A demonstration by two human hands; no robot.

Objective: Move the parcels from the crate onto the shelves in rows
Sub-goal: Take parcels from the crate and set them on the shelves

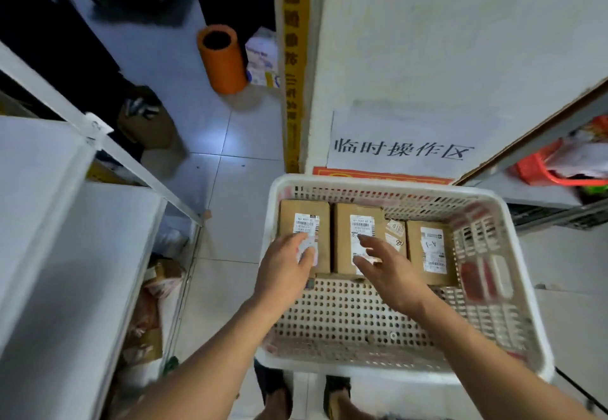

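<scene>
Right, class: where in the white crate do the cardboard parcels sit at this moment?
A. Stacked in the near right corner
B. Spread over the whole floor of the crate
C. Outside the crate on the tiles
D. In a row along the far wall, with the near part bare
D: the cardboard parcels line the far wall of the white crate, and its perforated floor nearer the person lies bare.

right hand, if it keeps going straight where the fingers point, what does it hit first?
Probably the middle brown cardboard parcel with the white label: the right hand hangs open above it, fingers aimed at its top. Height above it is unclear.
</scene>
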